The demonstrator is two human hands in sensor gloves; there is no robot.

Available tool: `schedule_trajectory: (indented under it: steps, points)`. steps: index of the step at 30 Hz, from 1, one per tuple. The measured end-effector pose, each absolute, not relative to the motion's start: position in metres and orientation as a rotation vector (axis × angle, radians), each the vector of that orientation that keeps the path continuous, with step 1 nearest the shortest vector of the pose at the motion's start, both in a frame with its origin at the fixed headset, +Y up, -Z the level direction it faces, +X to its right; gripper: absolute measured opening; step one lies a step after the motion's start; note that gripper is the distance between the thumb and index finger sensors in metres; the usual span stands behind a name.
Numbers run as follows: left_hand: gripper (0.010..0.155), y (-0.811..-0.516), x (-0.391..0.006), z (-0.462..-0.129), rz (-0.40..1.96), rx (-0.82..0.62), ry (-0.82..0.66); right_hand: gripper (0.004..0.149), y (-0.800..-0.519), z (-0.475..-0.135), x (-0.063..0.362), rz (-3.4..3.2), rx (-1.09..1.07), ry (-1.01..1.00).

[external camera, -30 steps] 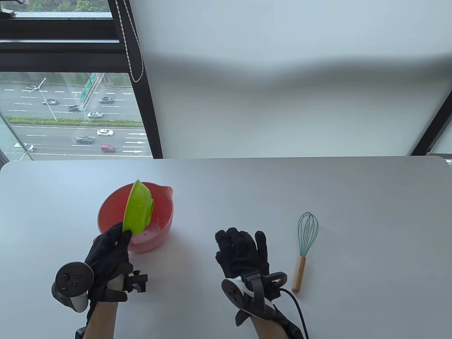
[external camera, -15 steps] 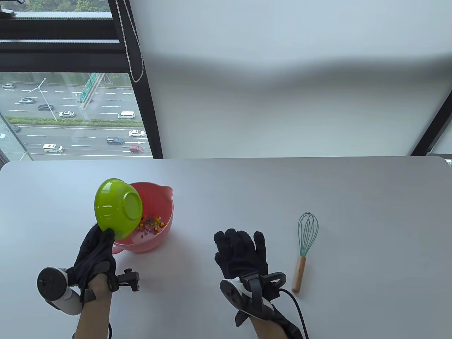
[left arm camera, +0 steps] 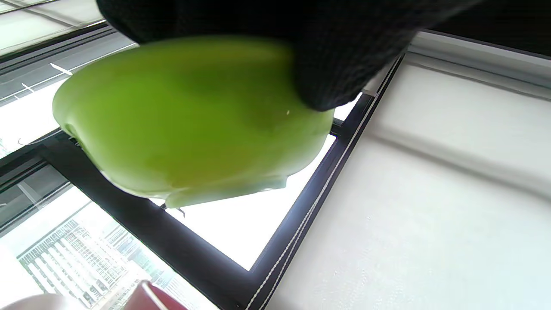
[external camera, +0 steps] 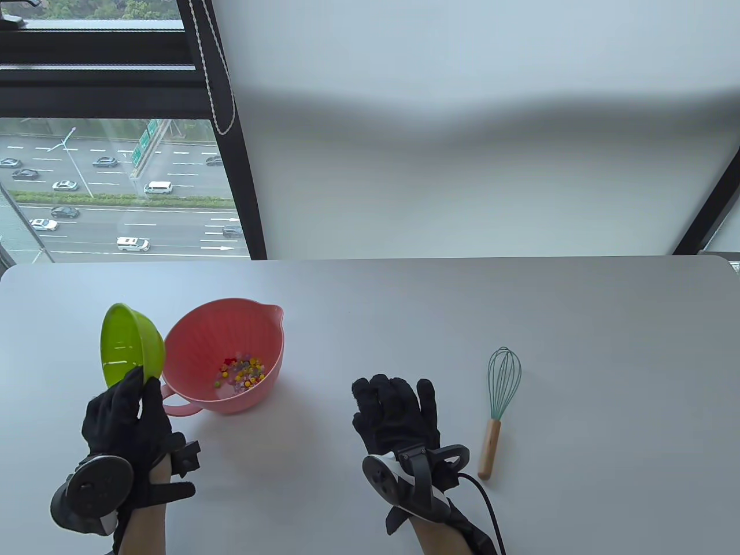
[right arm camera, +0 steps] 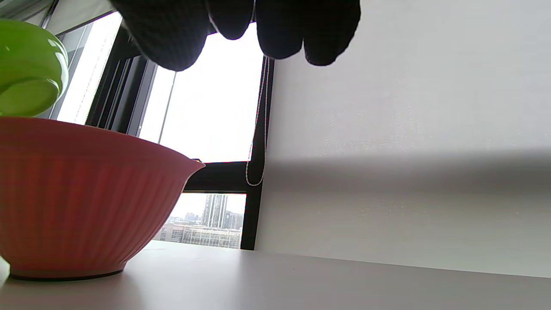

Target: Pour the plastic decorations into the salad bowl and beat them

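Observation:
A pink salad bowl [external camera: 199,341] with a spout and a handle stands on the table's left half; small coloured plastic decorations [external camera: 241,372] lie in its bottom. My left hand [external camera: 124,407] grips the rim of an empty green bowl [external camera: 130,347], held tilted in the air just left of the pink bowl. The green bowl [left arm camera: 189,120] fills the left wrist view under my fingers [left arm camera: 331,64]. My right hand [external camera: 396,410] rests flat on the table, fingers straight, holding nothing. In the right wrist view the pink bowl [right arm camera: 82,193] stands at the left with the green bowl [right arm camera: 30,64] above it.
A whisk [external camera: 500,399] with teal wires and a wooden handle lies on the white table [external camera: 578,347] right of my right hand. A window with a bead cord [external camera: 217,75] and a grey wall are behind the table's far edge.
The green bowl was tipped over the pink bowl and the decorations fell in. My left hand has since swung it back left, off the pink bowl. The right hand stayed still.

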State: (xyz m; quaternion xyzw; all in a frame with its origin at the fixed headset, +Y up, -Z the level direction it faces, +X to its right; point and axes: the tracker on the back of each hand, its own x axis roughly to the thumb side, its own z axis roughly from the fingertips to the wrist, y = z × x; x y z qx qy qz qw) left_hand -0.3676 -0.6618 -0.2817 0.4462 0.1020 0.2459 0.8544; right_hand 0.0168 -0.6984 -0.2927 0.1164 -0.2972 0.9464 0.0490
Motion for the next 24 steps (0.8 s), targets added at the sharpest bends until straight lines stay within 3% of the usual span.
schedule_trajectory:
  steps: [8, 10, 24]
  points:
    - [0.04, -0.669, -0.375, -0.293, 0.256, 0.704, 0.381, 0.065, -0.699, -0.294, 0.018, 2.877, 0.345, -0.886]
    - [0.04, -0.674, -0.377, -0.298, 0.25, 0.694, 0.397, 0.065, -0.699, -0.295, 0.019, 2.876, 0.343, -0.881]
    - [0.041, -0.707, -0.388, -0.321, 0.216, 0.212, 0.513, 0.064, -0.7, -0.296, 0.022, 2.858, 0.329, -0.86]
